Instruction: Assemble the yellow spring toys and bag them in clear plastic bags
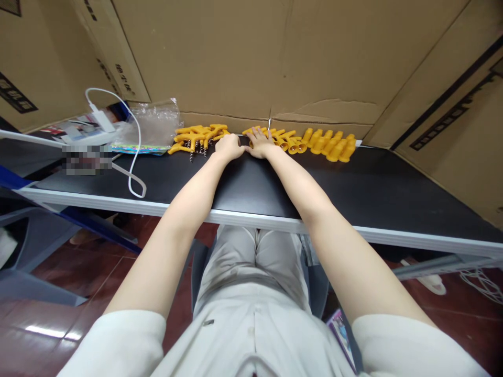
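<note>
Both arms reach to the back of the black table. My left hand is curled at the right end of a pile of yellow-handled corkscrews, whose metal spirals point down. What it holds, if anything, is hidden. My right hand lies with its fingers spread, touching the left end of a row of yellow plastic pieces. In that row, pieces with round open ends lie on their sides. To their right, several yellow bottle-shaped sleeves are grouped close together. The two thumbs nearly meet.
Cardboard walls enclose the table at the back and sides. On the left are a clear plastic bag, a white cable with its plug, and papers. A pale metal edge runs along the table's front.
</note>
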Action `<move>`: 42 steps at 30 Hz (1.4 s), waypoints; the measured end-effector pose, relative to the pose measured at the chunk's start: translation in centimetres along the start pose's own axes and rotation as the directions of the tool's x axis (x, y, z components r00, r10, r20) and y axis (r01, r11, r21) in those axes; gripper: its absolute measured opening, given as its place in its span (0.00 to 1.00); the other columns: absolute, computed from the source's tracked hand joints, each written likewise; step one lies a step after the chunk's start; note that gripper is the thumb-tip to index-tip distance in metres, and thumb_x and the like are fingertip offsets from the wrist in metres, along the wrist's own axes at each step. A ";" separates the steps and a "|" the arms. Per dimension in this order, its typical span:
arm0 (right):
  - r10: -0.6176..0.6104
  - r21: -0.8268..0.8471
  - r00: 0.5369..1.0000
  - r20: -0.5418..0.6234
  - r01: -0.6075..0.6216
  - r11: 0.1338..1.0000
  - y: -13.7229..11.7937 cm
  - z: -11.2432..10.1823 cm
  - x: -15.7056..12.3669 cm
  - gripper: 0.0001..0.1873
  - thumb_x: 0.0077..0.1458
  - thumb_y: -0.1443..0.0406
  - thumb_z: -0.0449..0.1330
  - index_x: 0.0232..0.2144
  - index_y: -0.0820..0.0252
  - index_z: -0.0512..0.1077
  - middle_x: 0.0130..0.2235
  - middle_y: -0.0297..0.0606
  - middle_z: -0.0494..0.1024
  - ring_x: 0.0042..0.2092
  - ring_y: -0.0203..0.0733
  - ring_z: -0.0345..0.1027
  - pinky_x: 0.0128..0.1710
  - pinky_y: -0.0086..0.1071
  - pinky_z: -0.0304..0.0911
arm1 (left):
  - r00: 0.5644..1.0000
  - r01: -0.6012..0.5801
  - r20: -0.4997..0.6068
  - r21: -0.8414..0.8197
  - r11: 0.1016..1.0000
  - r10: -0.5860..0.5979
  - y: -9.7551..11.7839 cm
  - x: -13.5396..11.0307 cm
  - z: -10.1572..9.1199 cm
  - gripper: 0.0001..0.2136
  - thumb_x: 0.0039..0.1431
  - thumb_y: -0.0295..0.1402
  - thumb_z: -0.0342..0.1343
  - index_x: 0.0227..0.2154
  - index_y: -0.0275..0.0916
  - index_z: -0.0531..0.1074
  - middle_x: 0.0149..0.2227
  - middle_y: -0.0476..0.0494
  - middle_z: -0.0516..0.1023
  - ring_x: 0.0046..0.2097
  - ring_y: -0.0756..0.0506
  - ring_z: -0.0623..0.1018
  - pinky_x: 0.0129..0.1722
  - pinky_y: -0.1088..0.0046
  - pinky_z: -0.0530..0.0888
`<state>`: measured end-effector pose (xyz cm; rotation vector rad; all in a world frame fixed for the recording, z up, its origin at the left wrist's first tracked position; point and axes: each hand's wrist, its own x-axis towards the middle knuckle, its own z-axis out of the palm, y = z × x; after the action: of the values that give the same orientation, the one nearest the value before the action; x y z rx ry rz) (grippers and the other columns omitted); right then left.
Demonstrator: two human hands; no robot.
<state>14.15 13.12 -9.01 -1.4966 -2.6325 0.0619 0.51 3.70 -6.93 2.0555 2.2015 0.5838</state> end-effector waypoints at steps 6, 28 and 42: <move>-0.027 0.130 0.969 -0.247 0.061 0.990 4.1 -1.3 0.2 0.37 0.78 0.54 0.48 0.82 0.60 0.56 0.84 0.54 0.46 0.85 0.61 0.38 0.79 0.75 0.28 | 1.000 0.007 0.006 0.001 1.000 -0.007 0.3 -0.2 -0.2 0.18 0.65 0.31 0.58 0.54 0.36 0.85 0.59 0.27 0.85 0.65 0.30 0.82 0.66 0.57 0.78; 0.501 -0.139 0.823 -0.267 -0.548 0.825 11.5 -6.4 -7.0 0.17 0.72 0.71 0.59 0.56 0.72 0.83 0.57 0.63 0.84 0.67 0.68 0.76 0.75 0.77 0.40 | 0.998 0.049 0.035 0.040 0.998 -0.050 0.4 -0.1 0.0 0.18 0.68 0.32 0.59 0.57 0.36 0.84 0.63 0.30 0.84 0.67 0.31 0.81 0.68 0.60 0.77; 0.421 -0.024 0.862 -0.283 -0.445 0.895 9.9 -6.4 -11.1 0.20 0.60 0.71 0.70 0.55 0.72 0.83 0.57 0.67 0.84 0.60 0.70 0.79 0.61 0.62 0.74 | 0.924 0.203 -0.282 -0.203 0.958 -0.256 -3.2 1.1 -0.6 0.32 0.59 0.25 0.65 0.68 0.36 0.71 0.78 0.20 0.62 0.80 0.21 0.60 0.78 0.28 0.52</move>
<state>29.03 8.51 -4.38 -1.9457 -2.0690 -0.2108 -2.84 4.51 -7.24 1.6831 2.4087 1.0851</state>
